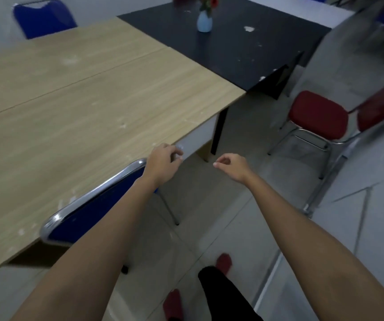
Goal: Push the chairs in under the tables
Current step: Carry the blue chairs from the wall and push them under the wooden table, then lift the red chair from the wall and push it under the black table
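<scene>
A blue chair with a chrome frame stands tucked against the near edge of the light wooden table, its backrest just below the tabletop edge. My left hand hovers over the right end of that backrest, fingers loosely curled, holding nothing. My right hand hangs in the air to the right of it, fingers loosely curled and empty. A red chair stands out on the floor at the right, apart from the black table. Another blue chair sits at the wooden table's far side.
A pale blue vase with flowers stands on the black table. A white table lies beyond it. Tiled floor spreads between me and the red chair. My feet in red footwear are below.
</scene>
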